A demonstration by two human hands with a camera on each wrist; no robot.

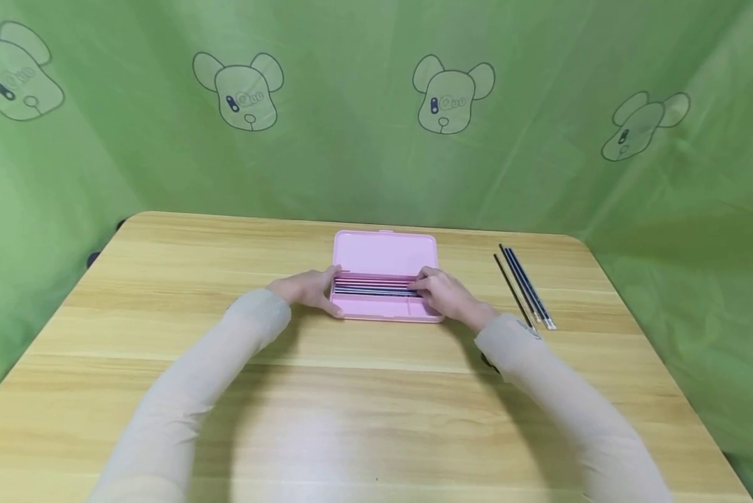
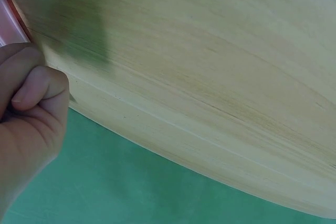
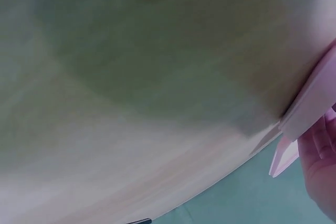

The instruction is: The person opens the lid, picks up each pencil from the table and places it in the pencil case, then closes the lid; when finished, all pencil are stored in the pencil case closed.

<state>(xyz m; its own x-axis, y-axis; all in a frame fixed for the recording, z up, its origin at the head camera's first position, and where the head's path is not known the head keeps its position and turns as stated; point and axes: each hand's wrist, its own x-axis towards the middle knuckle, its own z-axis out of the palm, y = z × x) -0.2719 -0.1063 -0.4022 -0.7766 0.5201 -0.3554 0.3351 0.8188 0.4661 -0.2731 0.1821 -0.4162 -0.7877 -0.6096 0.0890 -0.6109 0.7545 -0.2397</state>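
A pink pencil case (image 1: 385, 253) lies with its lid raised toward the back of the table. Several dark and reddish pencils (image 1: 373, 288) lie lengthwise in its long compartment. My left hand (image 1: 310, 288) grips the case's left end, thumb near the front corner; in the left wrist view its curled fingers are right at the pink edge. Reaching in over the right end, my right hand (image 1: 442, 290) has its curled fingers on the pencils' right ends, the fingertips partly hidden. The right wrist view shows those fingers behind the case's side wall (image 3: 312, 98).
Several dark pencils (image 1: 527, 286) lie loose on the wooden table (image 1: 376, 405), to the right of the case. A narrow front compartment (image 1: 370, 306) with a small divider runs along the case. Green curtains (image 1: 351, 168) hang close behind the table's back edge and on both sides.
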